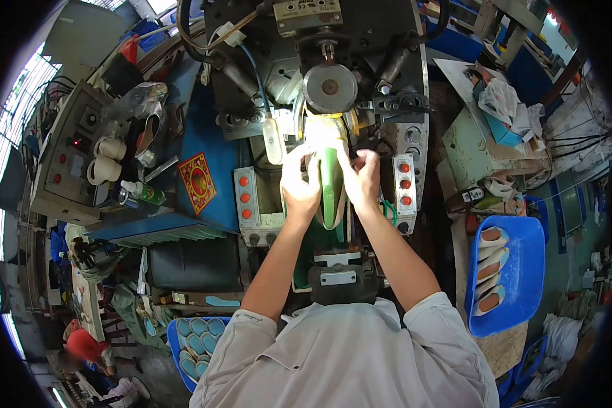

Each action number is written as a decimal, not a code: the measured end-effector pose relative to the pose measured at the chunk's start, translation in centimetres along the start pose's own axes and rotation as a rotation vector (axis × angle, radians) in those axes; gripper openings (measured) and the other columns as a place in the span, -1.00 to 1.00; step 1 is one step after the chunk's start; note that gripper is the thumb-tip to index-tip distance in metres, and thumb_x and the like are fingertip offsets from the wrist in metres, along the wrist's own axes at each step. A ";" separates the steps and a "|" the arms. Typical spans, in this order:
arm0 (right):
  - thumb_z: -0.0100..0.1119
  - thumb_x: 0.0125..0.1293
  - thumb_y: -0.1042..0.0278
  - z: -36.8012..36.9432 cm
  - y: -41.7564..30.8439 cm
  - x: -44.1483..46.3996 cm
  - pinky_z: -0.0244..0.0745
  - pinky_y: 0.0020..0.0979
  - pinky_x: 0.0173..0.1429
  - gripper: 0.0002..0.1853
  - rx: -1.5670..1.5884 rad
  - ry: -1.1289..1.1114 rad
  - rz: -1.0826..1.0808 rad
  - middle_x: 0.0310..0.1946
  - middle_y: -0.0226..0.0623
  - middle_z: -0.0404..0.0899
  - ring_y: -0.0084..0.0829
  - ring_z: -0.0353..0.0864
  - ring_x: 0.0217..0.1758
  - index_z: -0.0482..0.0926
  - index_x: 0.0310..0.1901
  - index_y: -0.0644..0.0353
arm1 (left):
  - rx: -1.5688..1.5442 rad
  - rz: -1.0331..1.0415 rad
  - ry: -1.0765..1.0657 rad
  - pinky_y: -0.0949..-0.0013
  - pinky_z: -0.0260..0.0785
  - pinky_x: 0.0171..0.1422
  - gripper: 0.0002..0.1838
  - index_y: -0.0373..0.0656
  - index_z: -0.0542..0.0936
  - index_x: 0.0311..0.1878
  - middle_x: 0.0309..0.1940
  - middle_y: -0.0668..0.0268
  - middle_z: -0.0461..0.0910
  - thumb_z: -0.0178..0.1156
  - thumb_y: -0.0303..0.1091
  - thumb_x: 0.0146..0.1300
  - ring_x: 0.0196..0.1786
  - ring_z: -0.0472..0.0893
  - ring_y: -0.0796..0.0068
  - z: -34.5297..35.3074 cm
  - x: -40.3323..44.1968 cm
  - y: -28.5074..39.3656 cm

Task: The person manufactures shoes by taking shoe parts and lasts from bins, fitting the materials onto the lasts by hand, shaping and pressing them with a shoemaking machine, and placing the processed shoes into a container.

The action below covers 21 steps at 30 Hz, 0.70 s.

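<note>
A green shoe last (329,194) with pale material along its sides points into the machine, sole side up. My left hand (300,185) grips its left side, fingers toward the bright toe end. On the other side, my right hand (360,180) presses against the pale edge with its fingers, some of them curled. Glare hides the fingertips and the toe end. Just beyond my hands are the machine's round metal head (330,88) and a lamp (273,141) at the left.
Button panels with red buttons stand left (245,198) and right (404,185). A blue basket (529,272) at the right holds several shoes. Another blue tray (177,347) at the lower left holds round-ended pieces. A control box (64,160) stands far left; a person in red (83,345) is beyond.
</note>
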State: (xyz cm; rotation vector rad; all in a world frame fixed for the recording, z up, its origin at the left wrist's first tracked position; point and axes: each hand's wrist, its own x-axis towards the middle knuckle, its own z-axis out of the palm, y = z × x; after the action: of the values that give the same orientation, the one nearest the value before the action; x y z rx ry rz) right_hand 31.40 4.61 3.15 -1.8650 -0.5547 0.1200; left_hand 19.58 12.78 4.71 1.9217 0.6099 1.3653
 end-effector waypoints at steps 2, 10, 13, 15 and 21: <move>0.49 0.38 0.30 -0.7 -3.0 -0.4 0.61 -0.17 0.23 -0.49 0.188 0.014 -0.344 0.07 0.03 0.56 -0.08 0.65 0.15 0.49 0.23 0.32 | 0.023 0.215 -0.112 0.13 0.51 0.47 -0.57 -0.41 0.55 0.37 0.25 -0.08 0.66 0.22 -0.57 0.47 0.28 0.70 0.05 0.0 1.9 0.3; 0.11 0.54 0.47 0.3 -3.5 1.4 0.10 -0.07 0.77 -0.43 0.213 -0.321 -0.546 0.62 0.23 0.21 0.19 0.15 0.72 0.34 0.54 0.28 | 0.075 0.174 -0.286 0.13 0.49 0.47 -0.54 -0.42 0.49 0.45 0.40 -0.16 0.55 0.12 -0.53 0.53 0.39 0.62 -0.12 0.1 3.9 -1.7; 0.13 0.52 0.48 0.2 -2.5 2.3 0.34 -0.09 0.66 -0.34 0.187 -0.423 -0.452 0.64 0.22 0.15 0.20 0.30 0.65 0.21 0.60 0.23 | 0.060 0.025 -0.343 0.15 0.54 0.37 -0.53 -0.32 0.49 0.46 0.31 -0.14 0.61 0.12 -0.49 0.54 0.27 0.69 -0.10 -0.1 4.2 -1.3; 0.14 0.51 0.49 0.1 -2.4 2.4 0.43 -0.09 0.60 -0.31 0.178 -0.451 -0.426 0.64 0.21 0.15 0.20 0.37 0.60 0.16 0.62 0.21 | 0.057 -0.032 -0.335 0.13 0.58 0.28 -0.52 -0.24 0.48 0.49 0.25 -0.14 0.65 0.13 -0.46 0.54 0.18 0.73 -0.10 0.1 4.0 -0.9; 0.16 0.48 0.50 0.4 -2.1 3.3 0.49 -0.14 0.55 -0.33 0.178 -0.419 -0.522 0.60 0.15 0.23 0.15 0.45 0.55 0.21 0.58 0.21 | 0.088 -0.034 -0.359 0.13 0.56 0.32 -0.48 -0.32 0.42 0.52 0.27 -0.18 0.62 0.11 -0.46 0.53 0.22 0.70 -0.16 0.0 4.2 -1.5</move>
State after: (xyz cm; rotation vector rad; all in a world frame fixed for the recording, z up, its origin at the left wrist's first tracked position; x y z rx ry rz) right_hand 33.50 6.91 5.50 -1.4719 -1.2597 0.2063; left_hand 21.07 16.75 6.16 2.1481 0.5284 0.9514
